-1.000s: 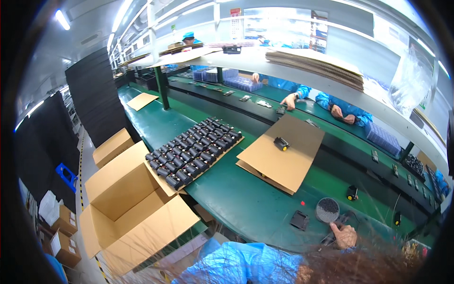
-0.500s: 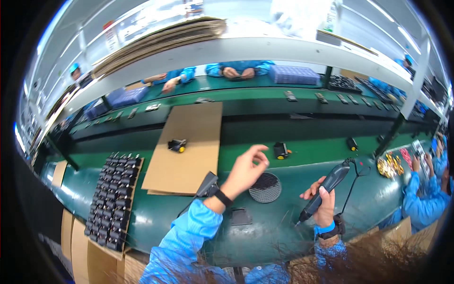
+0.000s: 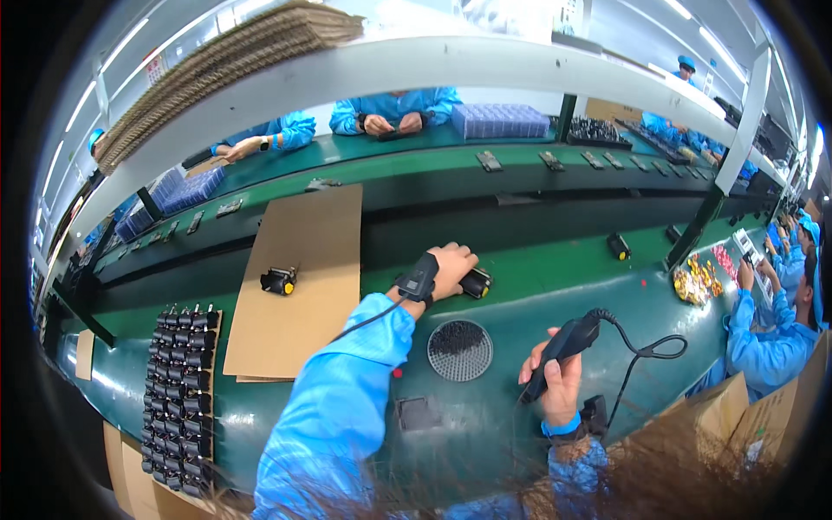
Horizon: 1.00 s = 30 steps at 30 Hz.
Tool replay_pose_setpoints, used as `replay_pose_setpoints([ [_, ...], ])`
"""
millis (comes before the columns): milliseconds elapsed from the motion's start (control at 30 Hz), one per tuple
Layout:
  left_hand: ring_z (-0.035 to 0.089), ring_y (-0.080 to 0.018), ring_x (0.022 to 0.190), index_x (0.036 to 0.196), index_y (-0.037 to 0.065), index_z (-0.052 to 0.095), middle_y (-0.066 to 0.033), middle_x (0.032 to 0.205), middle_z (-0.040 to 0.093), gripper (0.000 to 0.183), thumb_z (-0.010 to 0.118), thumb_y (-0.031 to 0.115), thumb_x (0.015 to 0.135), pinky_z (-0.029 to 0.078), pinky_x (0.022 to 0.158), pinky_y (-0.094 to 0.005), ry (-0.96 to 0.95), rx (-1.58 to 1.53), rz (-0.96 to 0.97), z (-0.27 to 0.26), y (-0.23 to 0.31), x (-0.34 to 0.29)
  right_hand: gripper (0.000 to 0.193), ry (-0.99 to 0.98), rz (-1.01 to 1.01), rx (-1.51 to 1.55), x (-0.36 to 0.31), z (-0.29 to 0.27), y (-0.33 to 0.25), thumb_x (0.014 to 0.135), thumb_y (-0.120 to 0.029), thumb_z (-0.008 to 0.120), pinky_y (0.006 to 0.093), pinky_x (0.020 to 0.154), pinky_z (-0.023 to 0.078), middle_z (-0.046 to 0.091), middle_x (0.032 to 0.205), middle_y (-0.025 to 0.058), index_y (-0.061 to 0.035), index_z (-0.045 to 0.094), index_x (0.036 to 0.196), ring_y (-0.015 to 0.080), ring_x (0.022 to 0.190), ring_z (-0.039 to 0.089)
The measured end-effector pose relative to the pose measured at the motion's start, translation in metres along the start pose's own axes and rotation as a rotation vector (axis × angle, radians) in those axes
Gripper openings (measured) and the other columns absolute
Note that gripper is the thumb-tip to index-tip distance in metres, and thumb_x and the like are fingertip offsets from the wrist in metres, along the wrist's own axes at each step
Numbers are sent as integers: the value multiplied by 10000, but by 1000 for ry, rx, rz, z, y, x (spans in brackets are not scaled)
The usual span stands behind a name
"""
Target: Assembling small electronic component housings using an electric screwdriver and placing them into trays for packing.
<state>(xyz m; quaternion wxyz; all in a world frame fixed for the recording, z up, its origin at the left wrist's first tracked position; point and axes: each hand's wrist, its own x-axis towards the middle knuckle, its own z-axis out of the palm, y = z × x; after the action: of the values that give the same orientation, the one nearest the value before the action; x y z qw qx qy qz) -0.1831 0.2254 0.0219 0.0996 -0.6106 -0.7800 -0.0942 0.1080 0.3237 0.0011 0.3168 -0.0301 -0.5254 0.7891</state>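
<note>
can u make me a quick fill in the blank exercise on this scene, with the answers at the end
1. The person's ____ hand holds a dark corded tool.
2. The person's left hand is at a black part whose round end is coloured ____.
3. In the view, the rows of black units lie to the ____ of the large cardboard sheet.
4. The person's left sleeve is coloured ____.

Missing words: right; yellow; left; blue.
</note>
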Motion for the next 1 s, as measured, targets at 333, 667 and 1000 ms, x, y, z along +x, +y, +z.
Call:
replay_pose_setpoints([
  [333,594,-352,988,1180,22,648,-154,1031,628,552,818,324,751,493,858,-438,143,-376,-287,-93,75,-135,715,-107,70,-57,-1,1,-13,911,-579,650,307,558,475,529,733,62,-20,416,1289,156,604,543],
  [667,578,-298,995,1177,49,622,-97,1110,589,557,848,241,706,500,868,-413,32,-312,-337,-80,145,-228,842,-78,63,-75,-6,5,-5,835,-741,617,312,553,484,547,720,57,0,474,1207,151,599,564],
  [1000,535,-288,1082,1257,51,608,-84,1176,549,595,817,332,777,480,884,-440,-52,-295,-369,-70,143,-237,863,-101,-61,1,14,64,-30,850,-884,342,330,484,447,518,663,45,-59,470,1069,170,518,516],
])
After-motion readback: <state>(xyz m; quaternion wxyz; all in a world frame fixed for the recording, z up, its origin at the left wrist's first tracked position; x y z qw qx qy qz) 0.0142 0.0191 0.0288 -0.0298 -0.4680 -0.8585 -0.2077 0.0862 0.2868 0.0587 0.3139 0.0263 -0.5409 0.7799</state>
